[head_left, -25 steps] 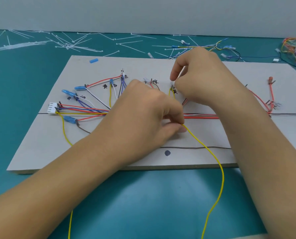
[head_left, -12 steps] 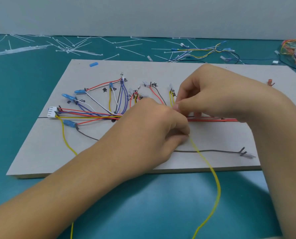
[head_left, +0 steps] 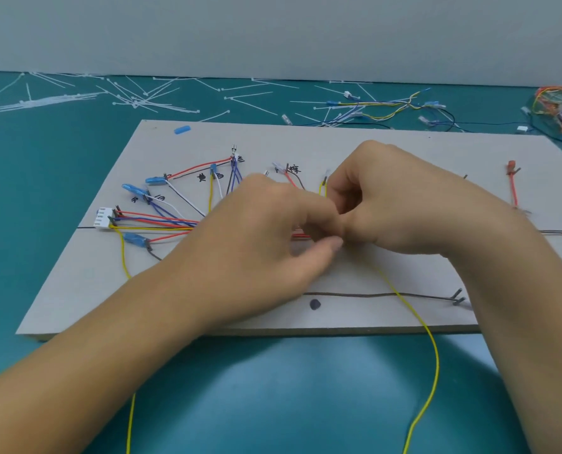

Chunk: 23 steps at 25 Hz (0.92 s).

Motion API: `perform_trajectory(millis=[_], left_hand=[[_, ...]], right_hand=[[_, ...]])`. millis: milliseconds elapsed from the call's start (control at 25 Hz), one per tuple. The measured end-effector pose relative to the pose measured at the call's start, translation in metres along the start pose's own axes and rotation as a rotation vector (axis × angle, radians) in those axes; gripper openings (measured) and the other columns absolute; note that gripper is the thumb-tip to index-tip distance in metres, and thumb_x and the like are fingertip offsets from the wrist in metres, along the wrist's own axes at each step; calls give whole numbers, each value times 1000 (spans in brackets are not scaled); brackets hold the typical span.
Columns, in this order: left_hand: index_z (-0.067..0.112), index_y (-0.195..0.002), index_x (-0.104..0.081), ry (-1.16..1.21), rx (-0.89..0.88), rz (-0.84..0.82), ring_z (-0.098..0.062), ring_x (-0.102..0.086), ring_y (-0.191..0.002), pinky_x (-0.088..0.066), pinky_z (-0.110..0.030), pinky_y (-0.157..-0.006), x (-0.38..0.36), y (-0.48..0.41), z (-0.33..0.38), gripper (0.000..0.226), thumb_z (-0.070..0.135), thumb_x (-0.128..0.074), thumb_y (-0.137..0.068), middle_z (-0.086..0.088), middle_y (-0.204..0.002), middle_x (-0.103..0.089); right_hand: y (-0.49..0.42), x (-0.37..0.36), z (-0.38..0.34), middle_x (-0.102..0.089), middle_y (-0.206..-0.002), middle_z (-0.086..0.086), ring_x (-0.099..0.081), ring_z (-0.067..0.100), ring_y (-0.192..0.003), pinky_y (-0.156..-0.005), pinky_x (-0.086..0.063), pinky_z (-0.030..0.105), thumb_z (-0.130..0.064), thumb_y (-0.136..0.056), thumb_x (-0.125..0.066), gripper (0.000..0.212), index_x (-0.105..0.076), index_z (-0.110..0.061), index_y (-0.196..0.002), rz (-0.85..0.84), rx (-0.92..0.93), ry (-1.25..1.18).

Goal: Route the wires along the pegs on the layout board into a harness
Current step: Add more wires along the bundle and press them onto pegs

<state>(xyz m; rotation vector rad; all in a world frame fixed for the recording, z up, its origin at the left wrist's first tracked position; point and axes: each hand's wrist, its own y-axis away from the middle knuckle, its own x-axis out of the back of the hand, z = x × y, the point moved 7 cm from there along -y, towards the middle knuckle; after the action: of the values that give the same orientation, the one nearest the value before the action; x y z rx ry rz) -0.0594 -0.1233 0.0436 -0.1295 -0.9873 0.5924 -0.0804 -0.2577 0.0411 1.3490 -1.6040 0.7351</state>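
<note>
Head view is showing both hands meeting over the middle of the board (head_left: 86, 283), which is lying on the teal desk (head_left: 43, 158). Left hand (head_left: 260, 237) is curling its fingers in toward the thumb, and right hand (head_left: 387, 204) is bunching into a loose fist just beside it; they appear to be pinching the yellow wire (head_left: 433, 355) between them, though the actual grip is hiding behind the knuckles, so I cannot tell for sure. That wire is running from under the hands down across the lower right of the frame, crossing a dark wire (head_left: 365, 294), and hanging off the board's front edge. At left of centre, routed wires are fanning out from a white connector (head_left: 104, 217) past blue terminals toward the hands. The step looks like seating the yellow wire at a peg near the middle. Risks, as I judge them: the long slack loop off the edge may be snagging or dragging the wire out of its peg, and a hard pull could be tugging a crimped end loose or shifting neighbouring wires.
</note>
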Motion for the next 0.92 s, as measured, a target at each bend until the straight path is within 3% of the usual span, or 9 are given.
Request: perform_trajectory(millis=[120, 240, 400, 480, 680, 920], left_hand=[[19, -84, -80, 12, 76, 110, -5, -68, -73, -44, -10, -70, 16, -4, -14, 12, 9, -72, -84, 12, -73, -73], [18, -88, -79, -14, 165, 149, -10, -65, -74, -42, -11, -69, 23, -8, -28, 11, 9, -74, -85, 8, -74, -72], [26, -79, -71, -107, 269, 51, -8, -62, -76, -46, -26, -71, 18, -6, -41, 6, 30, -71, -83, 8, -78, -65], [27, -75, -70, -101, 286, 1, -5, -62, -72, -47, -25, -67, 17, -3, -44, 10, 34, -72, -81, 9, -73, -67], [26, -78, -72, -117, 251, -57, -5, -63, -71, -46, -21, -66, 17, -4, -41, 8, 19, -71, -83, 10, -71, -70], [27, -71, -68, -146, 234, -114, -3, -62, -70, -46, -15, -59, 14, -13, -42, 13, 17, -66, -80, 12, -64, -66]], right_hand=[[3, 1, -6, -63, -74, -5, -64, 18, -67, -55, -47, 29, -19, -79, -68, 10, -67, -23, -71, 41, 23, 96], [5, -1, -11, -58, -80, -2, -61, 17, -70, -54, -42, 27, -11, -78, -65, 13, -63, -22, -72, 70, 16, 134], [10, -6, -19, -44, -82, -2, -47, 14, -68, -52, -32, 25, -11, -77, -62, 14, -52, -21, -75, 151, -7, 194], [11, -8, -23, -37, -80, -3, -40, 11, -65, -51, -29, 24, -12, -77, -61, 20, -46, -22, -72, 169, -2, 207], [12, -8, -26, -34, -76, -2, -35, 13, -62, -51, -27, 22, -9, -76, -62, 28, -39, -23, -67, 193, -9, 227], [13, -8, -27, -32, -74, -2, -31, 12, -60, -50, -25, 25, -7, -71, -58, 28, -36, -23, -66, 196, -40, 213]])
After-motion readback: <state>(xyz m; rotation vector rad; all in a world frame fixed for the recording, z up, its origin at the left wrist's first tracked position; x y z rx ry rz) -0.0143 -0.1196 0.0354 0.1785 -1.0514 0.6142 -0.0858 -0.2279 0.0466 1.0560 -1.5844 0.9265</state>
